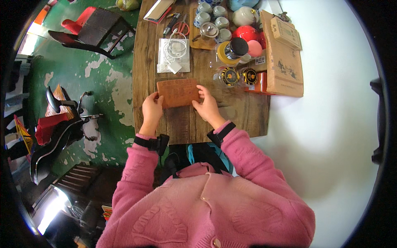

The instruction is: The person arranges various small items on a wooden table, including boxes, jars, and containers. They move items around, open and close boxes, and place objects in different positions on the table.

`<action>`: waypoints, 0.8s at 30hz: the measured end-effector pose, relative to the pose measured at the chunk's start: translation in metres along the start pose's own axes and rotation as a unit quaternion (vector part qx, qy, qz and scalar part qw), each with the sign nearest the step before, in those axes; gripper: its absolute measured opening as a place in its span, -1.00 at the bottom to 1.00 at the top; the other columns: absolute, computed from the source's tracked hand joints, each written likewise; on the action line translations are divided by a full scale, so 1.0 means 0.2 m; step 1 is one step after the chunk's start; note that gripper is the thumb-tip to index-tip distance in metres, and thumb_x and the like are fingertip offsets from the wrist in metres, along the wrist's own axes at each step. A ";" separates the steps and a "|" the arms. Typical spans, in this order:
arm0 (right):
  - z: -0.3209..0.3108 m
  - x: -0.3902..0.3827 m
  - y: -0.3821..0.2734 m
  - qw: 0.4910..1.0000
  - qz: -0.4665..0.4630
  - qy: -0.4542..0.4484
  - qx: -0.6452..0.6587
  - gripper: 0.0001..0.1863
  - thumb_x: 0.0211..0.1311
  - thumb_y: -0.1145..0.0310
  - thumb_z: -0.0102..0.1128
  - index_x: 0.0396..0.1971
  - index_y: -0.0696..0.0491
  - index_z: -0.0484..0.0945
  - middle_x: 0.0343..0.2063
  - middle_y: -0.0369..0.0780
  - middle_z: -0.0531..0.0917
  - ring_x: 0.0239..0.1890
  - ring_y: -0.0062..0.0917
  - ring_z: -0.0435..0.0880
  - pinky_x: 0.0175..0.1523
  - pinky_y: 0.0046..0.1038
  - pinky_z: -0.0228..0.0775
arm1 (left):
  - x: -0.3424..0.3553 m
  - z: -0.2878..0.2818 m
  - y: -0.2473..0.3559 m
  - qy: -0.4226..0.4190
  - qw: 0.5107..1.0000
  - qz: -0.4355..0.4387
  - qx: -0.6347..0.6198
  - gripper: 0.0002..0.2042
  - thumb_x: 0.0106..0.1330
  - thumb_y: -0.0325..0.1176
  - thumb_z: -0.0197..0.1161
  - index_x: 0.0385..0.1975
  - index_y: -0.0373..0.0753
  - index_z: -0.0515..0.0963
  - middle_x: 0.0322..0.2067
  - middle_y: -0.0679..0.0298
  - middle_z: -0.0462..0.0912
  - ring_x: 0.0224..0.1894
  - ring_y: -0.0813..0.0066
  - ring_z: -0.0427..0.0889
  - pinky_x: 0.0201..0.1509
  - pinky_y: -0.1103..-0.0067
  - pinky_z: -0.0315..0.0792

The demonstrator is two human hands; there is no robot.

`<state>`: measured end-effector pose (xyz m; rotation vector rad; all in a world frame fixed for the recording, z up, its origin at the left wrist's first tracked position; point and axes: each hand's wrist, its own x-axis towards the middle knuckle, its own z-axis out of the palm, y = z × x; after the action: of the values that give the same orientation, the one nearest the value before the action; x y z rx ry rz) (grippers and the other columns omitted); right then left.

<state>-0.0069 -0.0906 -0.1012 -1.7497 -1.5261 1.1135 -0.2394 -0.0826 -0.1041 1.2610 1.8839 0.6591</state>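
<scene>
Between my two hands is a flat, reddish-brown rectangular thing [178,93] with a leather-like face and faint markings; whether it is a notebook or a wallet I cannot make out. My left hand [152,108] pinches its left edge, thumb on the near corner. At its right edge, my right hand [208,106] holds it with fingers curled over the side and the thumb below. It lies over the near part of the wooden table [182,126]. Just beyond it, a white charger with a coiled cable [174,56] rests on a clear plastic bag [162,65].
Further back lie scissors [180,29], a black pen [171,24] and a wooden tray [202,44] of several cups. Jars with dark lids [230,76] and a brown paper bag [285,68] line the right side, by a white wall [331,124]. Chairs [101,27] stand left.
</scene>
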 end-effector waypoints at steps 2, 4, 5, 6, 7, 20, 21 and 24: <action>-0.07 -0.03 -0.07 1.000 -0.022 0.001 0.019 -0.33 0.13 0.42 0.37 0.27 0.06 0.35 0.04 0.03 0.61 0.09 -0.16 0.62 0.16 -0.25 0.47 | -0.03 -0.05 0.07 0.000 1.000 0.013 -0.017 -0.62 0.35 -0.25 0.30 0.03 -0.40 0.61 -0.17 -0.03 0.73 -0.15 0.17 0.72 -0.03 0.42 0.53; -0.15 -0.07 -0.16 0.998 -0.038 -0.002 0.049 -0.33 0.13 0.42 0.37 0.27 0.05 0.35 0.04 0.01 0.62 0.09 -0.17 0.62 0.16 -0.25 0.47 | -0.06 -0.12 0.16 0.012 0.999 0.045 -0.020 -0.64 0.34 -0.24 0.29 0.01 -0.36 0.63 -0.25 0.02 0.75 -0.20 0.18 0.73 -0.10 0.41 0.54; -0.20 -0.10 -0.20 0.997 -0.052 0.006 0.059 -0.33 0.13 0.42 0.38 0.27 0.05 0.35 0.03 0.00 0.62 0.10 -0.19 0.61 0.15 -0.25 0.47 | -0.07 -0.15 0.21 0.005 0.999 0.019 -0.034 -0.64 0.34 -0.22 0.30 0.01 -0.35 0.64 -0.24 0.05 0.75 -0.21 0.23 0.74 -0.10 0.44 0.54; -0.26 -0.13 -0.24 0.997 -0.062 0.018 0.050 -0.34 0.14 0.42 0.37 0.27 0.05 0.36 0.03 0.00 0.62 0.11 -0.19 0.61 0.15 -0.25 0.47 | -0.09 -0.16 0.27 0.006 0.998 0.048 -0.031 -0.63 0.35 -0.21 0.30 0.01 -0.35 0.64 -0.25 0.05 0.75 -0.21 0.23 0.74 -0.10 0.44 0.54; -0.32 -0.16 -0.29 0.996 -0.070 0.028 0.050 -0.34 0.14 0.42 0.37 0.27 0.06 0.36 0.03 -0.01 0.62 0.11 -0.19 0.61 0.15 -0.26 0.47 | -0.12 -0.19 0.32 -0.003 0.998 0.050 -0.029 -0.63 0.35 -0.21 0.30 0.01 -0.35 0.63 -0.25 0.06 0.75 -0.22 0.23 0.74 -0.11 0.44 0.54; -1.13 -0.41 -0.44 0.964 -0.160 0.205 0.047 -0.46 0.19 0.50 0.31 0.18 0.14 0.39 0.00 -0.02 0.62 0.09 -0.28 0.63 0.15 -0.34 0.46 | -0.37 0.02 1.15 -0.073 0.965 0.222 -0.122 -0.56 0.29 -0.33 0.39 0.12 -0.42 0.56 -0.29 0.08 0.76 -0.31 0.44 0.72 -0.18 0.54 0.55; -1.20 -0.40 -0.42 0.963 -0.160 0.213 0.053 -0.47 0.19 0.50 0.31 0.17 0.14 0.39 0.00 -0.02 0.63 0.08 -0.29 0.63 0.14 -0.35 0.47 | -0.39 0.06 1.21 -0.073 0.961 0.233 -0.129 -0.55 0.28 -0.33 0.39 0.13 -0.41 0.55 -0.30 0.08 0.76 -0.31 0.44 0.72 -0.19 0.54 0.54; -1.41 -0.38 -0.34 0.961 -0.139 0.222 0.093 -0.52 0.21 0.51 0.29 0.14 0.15 0.41 -0.02 -0.03 0.63 0.07 -0.35 0.64 0.11 -0.41 0.48 | -0.43 0.21 1.40 -0.078 0.960 0.240 -0.125 -0.52 0.26 -0.39 0.39 0.18 -0.39 0.52 -0.27 0.11 0.75 -0.30 0.48 0.70 -0.18 0.55 0.55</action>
<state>0.2005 -0.1199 0.1143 -1.4762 -1.2889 0.6449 -0.0361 -0.0554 0.1103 1.5611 1.3212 0.9821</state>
